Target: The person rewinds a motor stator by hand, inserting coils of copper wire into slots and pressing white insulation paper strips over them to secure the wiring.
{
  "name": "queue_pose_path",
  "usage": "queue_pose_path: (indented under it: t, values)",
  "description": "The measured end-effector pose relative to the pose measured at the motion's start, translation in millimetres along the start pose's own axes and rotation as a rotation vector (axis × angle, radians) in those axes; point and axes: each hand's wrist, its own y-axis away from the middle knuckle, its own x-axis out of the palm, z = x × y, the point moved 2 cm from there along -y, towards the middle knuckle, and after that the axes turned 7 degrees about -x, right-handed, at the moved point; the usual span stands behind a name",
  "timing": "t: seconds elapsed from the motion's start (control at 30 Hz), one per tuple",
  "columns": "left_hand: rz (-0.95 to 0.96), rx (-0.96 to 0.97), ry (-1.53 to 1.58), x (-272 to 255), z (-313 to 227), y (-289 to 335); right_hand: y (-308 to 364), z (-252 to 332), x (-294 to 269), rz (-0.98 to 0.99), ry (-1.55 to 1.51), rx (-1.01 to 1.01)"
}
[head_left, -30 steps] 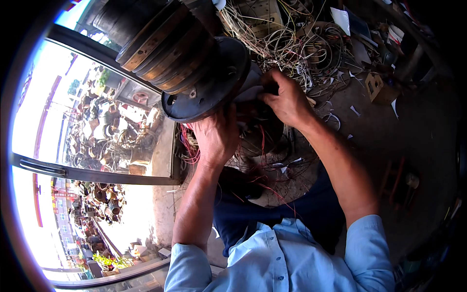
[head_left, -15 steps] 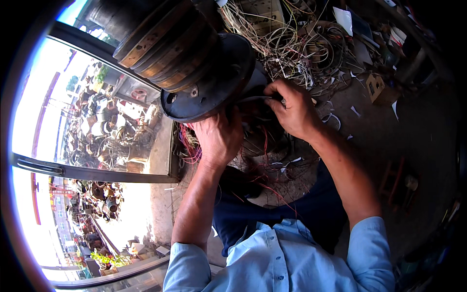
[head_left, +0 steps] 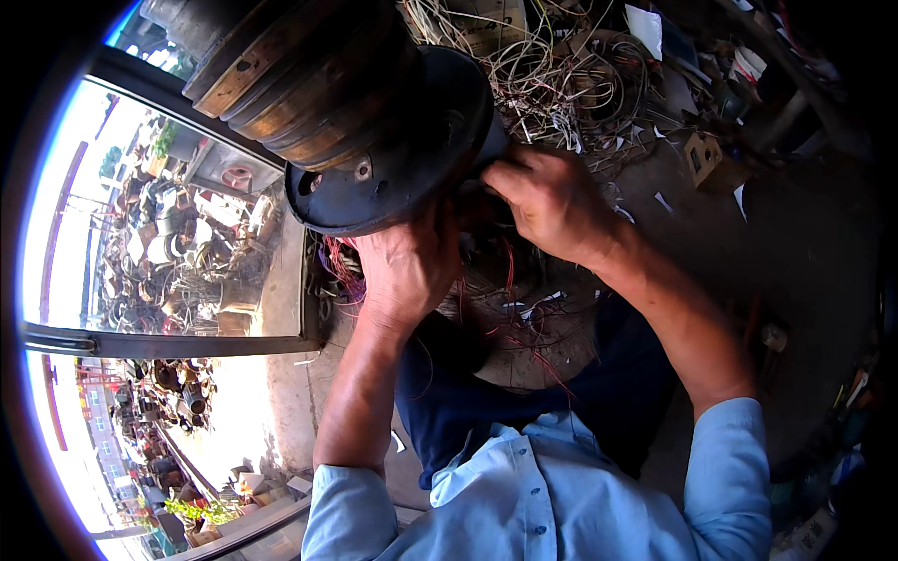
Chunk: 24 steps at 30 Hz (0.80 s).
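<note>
A large machine part with stacked copper-coloured rings (head_left: 309,117) and a black round flange (head_left: 374,192) juts in from the top of the view. My left hand (head_left: 404,266) is up against the flange's underside, its fingers hidden behind the rim and in shadow. To the right of the flange, my right hand (head_left: 547,201) is closed, fingers curled and pinched together. What lies between those fingertips is too dark to name. Thin red wires (head_left: 510,271) hang below and between my hands.
Tangled pale cables (head_left: 561,84) lie on the floor at the upper right. Beyond them stands a small cardboard box (head_left: 708,161). A glazed metal-framed door (head_left: 187,344) is on the left, with heaps of scrap (head_left: 178,234) visible through it.
My right hand has shifted left, closer to the flange, and turned so its knuckles face up more. The left hand stays under the flange. The whole view has shifted slightly.
</note>
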Motion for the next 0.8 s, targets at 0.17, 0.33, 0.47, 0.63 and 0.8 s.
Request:
queue_pose_path:
  t: [0.17,0.33,0.47,0.63,0.8]
  values:
    - [0.1,0.02,-0.026,-12,-3,-3,-2,-5,1,0.002,-0.032,-0.006]
    - [0.051,-0.028,-0.15,-10,-16,1,-6,10,-8,0.011,0.088,0.001]
    - [0.066,-0.017,-0.178,-1,-8,3,-9,13,-5,0.042,0.212,-0.04]
    - [0.018,0.036,-0.17,1,-14,0,1,15,3,0.02,0.226,-0.052]
    - [0.025,0.035,-0.131,5,-19,1,11,9,3,-0.006,0.197,-0.032]
